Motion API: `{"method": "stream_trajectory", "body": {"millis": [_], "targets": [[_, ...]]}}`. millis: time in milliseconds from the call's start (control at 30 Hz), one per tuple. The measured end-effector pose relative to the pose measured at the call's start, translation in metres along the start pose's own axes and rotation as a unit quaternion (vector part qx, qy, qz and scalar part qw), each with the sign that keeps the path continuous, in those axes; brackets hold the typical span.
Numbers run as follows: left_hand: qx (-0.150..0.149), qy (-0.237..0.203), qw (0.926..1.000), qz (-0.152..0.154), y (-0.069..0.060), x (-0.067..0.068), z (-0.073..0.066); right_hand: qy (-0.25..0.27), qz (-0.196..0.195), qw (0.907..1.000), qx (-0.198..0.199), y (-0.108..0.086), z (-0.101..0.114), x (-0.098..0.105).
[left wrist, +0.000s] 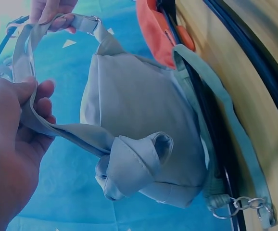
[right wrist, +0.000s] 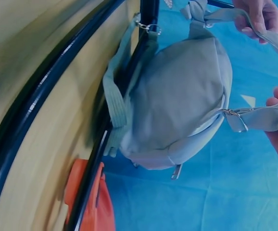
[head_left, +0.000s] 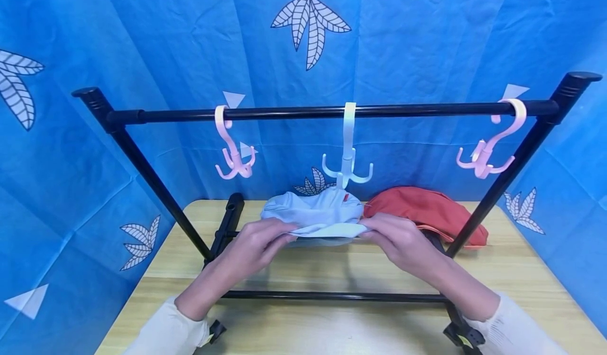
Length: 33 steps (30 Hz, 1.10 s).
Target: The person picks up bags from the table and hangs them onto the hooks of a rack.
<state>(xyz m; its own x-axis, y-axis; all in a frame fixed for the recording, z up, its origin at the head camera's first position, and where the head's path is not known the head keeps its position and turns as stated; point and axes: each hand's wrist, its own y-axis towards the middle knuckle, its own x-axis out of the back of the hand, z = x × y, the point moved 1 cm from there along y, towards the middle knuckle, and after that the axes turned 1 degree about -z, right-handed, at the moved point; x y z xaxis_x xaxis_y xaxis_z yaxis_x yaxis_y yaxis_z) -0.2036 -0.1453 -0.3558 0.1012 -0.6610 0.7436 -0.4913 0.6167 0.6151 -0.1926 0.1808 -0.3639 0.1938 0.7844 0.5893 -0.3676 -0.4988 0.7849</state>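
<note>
A light blue-grey bag (head_left: 308, 207) hangs from its strap (head_left: 329, 231), which both my hands grip and stretch between them. My left hand (head_left: 258, 240) holds the left part with fingers and thumb around it; my right hand (head_left: 398, 237) pinches the right part. In the left wrist view a knot-like bunch (left wrist: 134, 163) shows at one strap end. A metal buckle (right wrist: 236, 118) joins the strap near my right hand. Just beyond the strap, a pale blue hook (head_left: 348, 155) hangs from the rail; whether bag and hook touch, I cannot tell.
The black rack's top rail (head_left: 284, 114) also carries a pink hook (head_left: 233, 149) on the left and another pink hook (head_left: 493, 144) on the right. A red bag (head_left: 422, 207) lies behind. A greenish strap (left wrist: 225, 106) with metal rings drapes over a lower bar.
</note>
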Motion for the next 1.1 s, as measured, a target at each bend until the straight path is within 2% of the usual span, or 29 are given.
{"method": "stream_trajectory", "body": {"millis": [267, 533, 700, 933, 1100], "targets": [[-0.034, 0.008, 0.9988, -0.033, 0.008, 0.002, -0.004, -0.001, -0.011, 0.9999, 0.004, 0.002, 0.002, 0.007], [-0.035, 0.016, 0.9982, -0.045, 0.014, 0.006, -0.011, -0.001, -0.02, 0.9997, 0.017, 0.005, 0.006, 0.015], [-0.048, 0.026, 0.9964, -0.064, 0.02, 0.009, -0.013, 0.004, -0.019, 0.9996, 0.019, 0.009, 0.008, 0.02], [-0.063, 0.029, 0.9939, -0.086, 0.028, 0.013, -0.017, -0.004, -0.044, 0.9979, 0.047, 0.018, 0.011, 0.027], [-0.065, 0.027, 0.993, -0.095, 0.035, 0.016, -0.022, -0.002, -0.056, 0.9973, 0.046, 0.021, 0.012, 0.032]]}}
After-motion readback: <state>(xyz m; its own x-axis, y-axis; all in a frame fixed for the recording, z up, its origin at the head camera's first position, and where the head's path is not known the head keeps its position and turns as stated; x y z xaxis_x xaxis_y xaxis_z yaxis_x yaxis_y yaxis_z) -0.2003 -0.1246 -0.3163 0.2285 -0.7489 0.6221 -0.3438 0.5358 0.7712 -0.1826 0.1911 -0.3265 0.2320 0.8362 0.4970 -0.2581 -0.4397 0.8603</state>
